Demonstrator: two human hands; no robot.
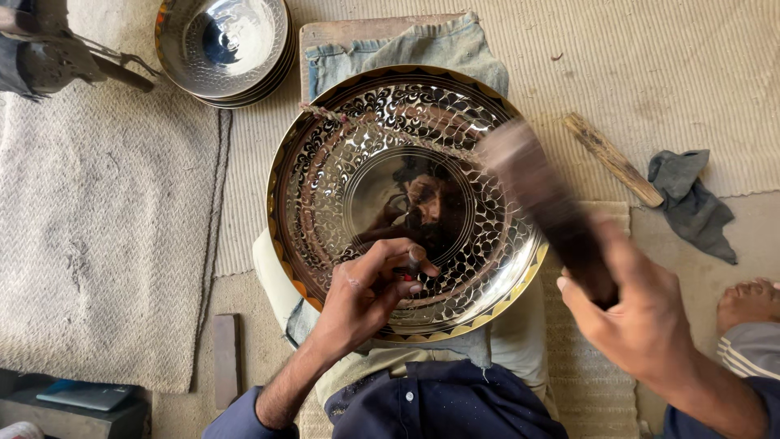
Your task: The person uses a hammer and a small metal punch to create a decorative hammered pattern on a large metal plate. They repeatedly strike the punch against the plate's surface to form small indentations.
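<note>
Your left hand [370,284] is closed around a small punch-like tool [415,260], fingers curled, its tip set against the inner face of the large engraved metal bowl [341,171]. Your right hand [642,317] is clenched on the handle of a dark wooden mallet [544,199], which is blurred and raised over the bowl's right rim.

The bowl rests tilted across your lap on a folded denim cloth [439,45], near rim low by your left wrist, far rim close to a wooden block [325,32] under the cloth. A twisted cord [325,112] crosses the upper left rim. The right rim lies directly under the mallet head; you have little room there. The left rim overhangs bare mat with open room beside it.

A stack of smaller hammered bowls [223,45] sits just beyond the upper left rim, near but apart from it. A metal implement [57,57] lies further left at the frame corner. To the right, a wooden stick [613,160] and a grey rag [691,199] lie well apart from the bowl; a bare foot [747,301] shows at the right edge, near your right forearm.

The ground is woven matting [650,65] with a coarser grey rug [97,244] on the left. A small flat wooden bar [226,358] lies by your left elbow, and a dark box [81,402] sits in the lower left corner.
</note>
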